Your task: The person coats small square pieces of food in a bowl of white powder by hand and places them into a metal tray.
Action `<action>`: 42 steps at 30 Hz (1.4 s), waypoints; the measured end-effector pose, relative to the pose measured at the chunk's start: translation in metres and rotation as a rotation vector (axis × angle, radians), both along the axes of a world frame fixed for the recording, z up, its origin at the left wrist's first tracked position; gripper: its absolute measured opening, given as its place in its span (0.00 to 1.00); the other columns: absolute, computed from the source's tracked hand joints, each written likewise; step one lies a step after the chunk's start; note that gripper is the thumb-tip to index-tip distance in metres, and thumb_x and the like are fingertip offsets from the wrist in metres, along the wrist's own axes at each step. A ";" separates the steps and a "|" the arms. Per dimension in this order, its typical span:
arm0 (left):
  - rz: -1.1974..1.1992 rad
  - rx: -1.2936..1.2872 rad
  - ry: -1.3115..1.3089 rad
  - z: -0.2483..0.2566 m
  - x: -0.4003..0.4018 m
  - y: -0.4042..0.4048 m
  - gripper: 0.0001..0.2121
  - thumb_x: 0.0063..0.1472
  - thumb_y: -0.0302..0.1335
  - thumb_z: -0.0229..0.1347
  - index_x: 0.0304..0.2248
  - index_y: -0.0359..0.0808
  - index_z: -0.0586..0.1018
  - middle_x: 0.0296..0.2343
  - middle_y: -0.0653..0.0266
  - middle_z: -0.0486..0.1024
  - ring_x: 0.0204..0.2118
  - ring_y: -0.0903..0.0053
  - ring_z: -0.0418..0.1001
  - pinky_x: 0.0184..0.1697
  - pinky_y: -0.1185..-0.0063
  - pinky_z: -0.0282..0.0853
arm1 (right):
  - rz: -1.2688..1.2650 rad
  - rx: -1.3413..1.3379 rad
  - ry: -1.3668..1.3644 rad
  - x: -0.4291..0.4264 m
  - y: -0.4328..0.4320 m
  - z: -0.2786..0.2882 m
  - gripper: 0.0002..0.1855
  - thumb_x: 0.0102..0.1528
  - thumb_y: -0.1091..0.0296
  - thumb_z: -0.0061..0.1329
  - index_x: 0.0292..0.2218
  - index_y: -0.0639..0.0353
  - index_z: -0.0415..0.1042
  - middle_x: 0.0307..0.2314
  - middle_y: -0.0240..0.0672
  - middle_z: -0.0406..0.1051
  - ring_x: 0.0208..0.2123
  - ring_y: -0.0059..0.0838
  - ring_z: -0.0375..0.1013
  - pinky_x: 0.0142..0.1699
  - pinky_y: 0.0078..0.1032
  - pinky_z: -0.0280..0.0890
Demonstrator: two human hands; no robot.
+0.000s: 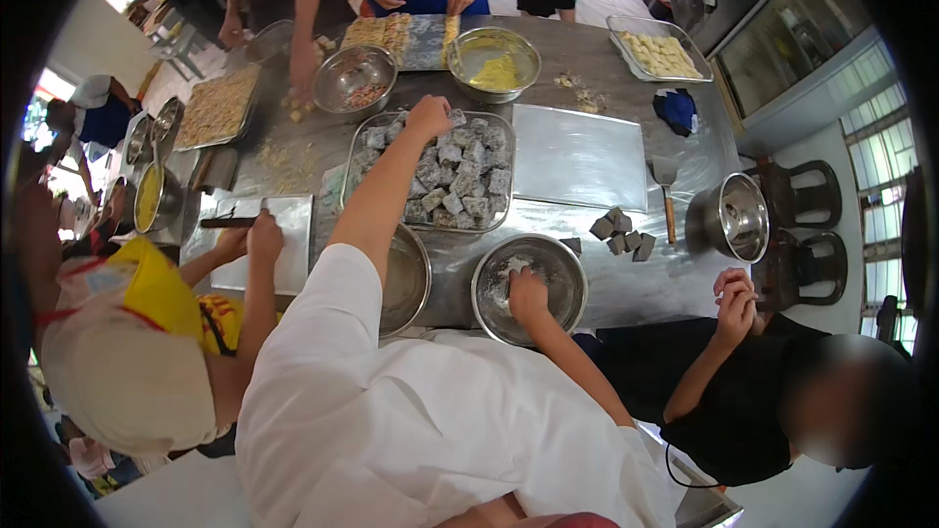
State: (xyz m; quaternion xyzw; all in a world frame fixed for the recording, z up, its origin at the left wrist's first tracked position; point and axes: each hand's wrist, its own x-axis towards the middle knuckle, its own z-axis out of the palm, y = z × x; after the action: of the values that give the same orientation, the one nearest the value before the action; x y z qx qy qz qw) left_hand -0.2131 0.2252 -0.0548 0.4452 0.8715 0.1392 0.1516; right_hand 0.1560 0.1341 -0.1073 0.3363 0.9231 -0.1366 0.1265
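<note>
My left hand [429,117] is stretched over a clear rectangular dish [469,230], gripping a grey cube [456,117] with a whitish coating at its far side. Many similar coated cubes [463,180] are heaped in the dish. My right hand [528,295] reaches down into a steel bowl [581,282] with white flakes or powder [518,264] at the bottom; its fingertips are hidden, so I cannot tell what they hold. To the right of that bowl, several plain grey cubes [623,233] lie on the metal table. Another steel bowl [407,286] stands partly under my left arm.
Beyond the dish are a steel bowl of yellow mixture [495,73] and one with pinkish bits [359,88]. A flat metal tray [579,158] and a wooden-handled spatula [667,194] lie rightward. Co-workers' hands [264,235] [736,301] are close on both sides.
</note>
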 end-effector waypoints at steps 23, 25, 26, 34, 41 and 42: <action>-0.155 0.316 -0.287 0.054 0.087 -0.094 0.14 0.48 0.31 0.54 0.35 0.36 0.75 0.27 0.64 0.74 0.29 0.77 0.70 0.35 0.80 0.65 | -0.127 0.106 0.051 0.004 0.021 -0.005 0.15 0.43 0.73 0.47 0.36 0.59 0.64 0.30 0.40 0.64 0.32 0.38 0.70 0.32 0.31 0.68; -0.186 0.303 -0.347 0.058 0.118 -0.116 0.14 0.48 0.30 0.53 0.36 0.36 0.74 0.28 0.63 0.73 0.29 0.77 0.70 0.35 0.80 0.65 | -0.021 0.085 -0.007 0.007 0.017 -0.009 0.15 0.43 0.73 0.47 0.36 0.59 0.64 0.31 0.40 0.64 0.33 0.38 0.70 0.32 0.30 0.68; -0.199 0.296 -0.377 0.059 0.130 -0.126 0.14 0.49 0.30 0.53 0.36 0.35 0.74 0.29 0.63 0.73 0.29 0.77 0.70 0.35 0.80 0.65 | 0.035 0.073 -0.035 0.008 0.015 -0.012 0.16 0.43 0.72 0.47 0.36 0.59 0.64 0.31 0.40 0.64 0.33 0.38 0.70 0.33 0.30 0.68; -0.145 0.253 -0.444 0.056 0.178 -0.201 0.13 0.50 0.28 0.52 0.37 0.34 0.73 0.32 0.60 0.72 0.31 0.75 0.70 0.36 0.79 0.65 | -0.156 -0.718 0.122 0.016 0.022 0.000 0.23 0.43 0.58 0.50 0.38 0.64 0.63 0.24 0.42 0.69 0.24 0.33 0.71 0.28 0.27 0.65; -0.093 0.292 -0.425 0.050 0.190 -0.231 0.12 0.50 0.28 0.52 0.36 0.34 0.73 0.31 0.60 0.71 0.31 0.74 0.70 0.36 0.78 0.66 | -0.122 -0.529 -0.170 0.021 0.039 -0.013 0.32 0.46 0.44 0.44 0.42 0.65 0.63 0.28 0.47 0.70 0.28 0.34 0.72 0.33 0.28 0.65; -0.090 0.300 -0.435 0.050 0.192 -0.233 0.12 0.50 0.28 0.52 0.36 0.34 0.73 0.31 0.60 0.71 0.31 0.74 0.70 0.36 0.78 0.66 | -0.090 -0.392 -0.152 0.024 0.038 -0.017 0.33 0.46 0.44 0.44 0.43 0.65 0.63 0.29 0.48 0.70 0.30 0.36 0.72 0.35 0.29 0.65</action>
State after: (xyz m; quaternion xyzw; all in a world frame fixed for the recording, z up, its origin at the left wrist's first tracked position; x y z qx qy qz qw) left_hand -0.0213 -0.0076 -0.0044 0.4606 0.7672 0.3526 0.2737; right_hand 0.1802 0.1722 -0.1247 0.3554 0.8509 -0.2931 0.2527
